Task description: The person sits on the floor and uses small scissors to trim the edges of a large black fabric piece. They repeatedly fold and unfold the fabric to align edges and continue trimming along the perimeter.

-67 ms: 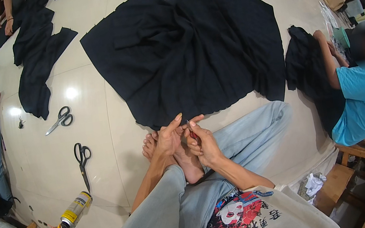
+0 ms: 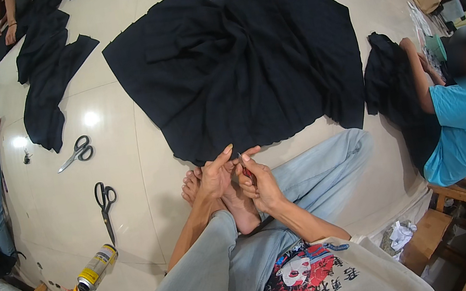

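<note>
Pale floor tiles (image 2: 113, 122) carry the black cloth (image 2: 290, 45), spread at their middle. By its near edge, the right hand (image 2: 263, 188) curls its fingers around a small red-handled tool (image 2: 249, 176); whether the left hand's (image 2: 213, 179) fingers pinch fabric, I cannot tell. Good control probably means keeping the tip clear of skin. Toward the floor's left edge lie 2 pairs of scissors (image 2: 105, 209).

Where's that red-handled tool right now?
In the head view, the red-handled tool is in the right hand, just right of the left hand, near the large black cloth.
</note>
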A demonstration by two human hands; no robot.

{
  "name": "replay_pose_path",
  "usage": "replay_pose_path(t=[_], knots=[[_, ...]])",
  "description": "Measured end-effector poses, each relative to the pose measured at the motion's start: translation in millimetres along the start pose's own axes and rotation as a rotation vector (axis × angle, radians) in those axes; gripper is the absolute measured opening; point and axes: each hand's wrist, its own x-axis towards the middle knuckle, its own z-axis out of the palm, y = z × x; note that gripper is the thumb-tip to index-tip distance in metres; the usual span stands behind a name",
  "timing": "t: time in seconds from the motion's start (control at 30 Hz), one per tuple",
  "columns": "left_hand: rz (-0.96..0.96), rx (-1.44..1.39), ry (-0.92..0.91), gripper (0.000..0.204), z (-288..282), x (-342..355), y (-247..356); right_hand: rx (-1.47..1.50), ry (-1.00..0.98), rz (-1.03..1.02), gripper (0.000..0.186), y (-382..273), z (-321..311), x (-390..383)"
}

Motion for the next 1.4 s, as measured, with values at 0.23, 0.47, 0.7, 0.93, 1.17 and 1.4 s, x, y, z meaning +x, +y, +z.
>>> replay_pose_path(t=[0.23,0.47,0.7,0.93,1.17,1.4], knots=[[-0.022,-0.042,0.03,0.052,-11.7,8.0,-0.9,0.039,-0.003,0.002,0.037,-2.0,0.4,6.1],[-0.026,-0.1,-0.022,0.051,-18.3,8.9,-1.8,0.039,-0.018,0.02,0.037,-2.2,0.7,7.5],[-0.097,-0.092,-0.075,0.042,-19.9,7.5,3.3,0.043,-0.015,0.028,0.037,-0.7,-0.3,5.0],[0.102,-0.083,-0.041,0.034,-15.8,7.6,-2.4,-0.073,-0.087,-0.013,0.038,6.8,-10.4,-14.8],[-0.005,-0.115,-0.063,0.049,-13.5,4.3,3.2,-0.06,-0.064,-0.034,0.039,-5.1,0.2,-6.6],[-0.019,0.01,-0.015,0.068,-2.8,3.2,6.1,-0.049,-0.024,-0.039,0.037,-3.7,2.6,-0.7]])
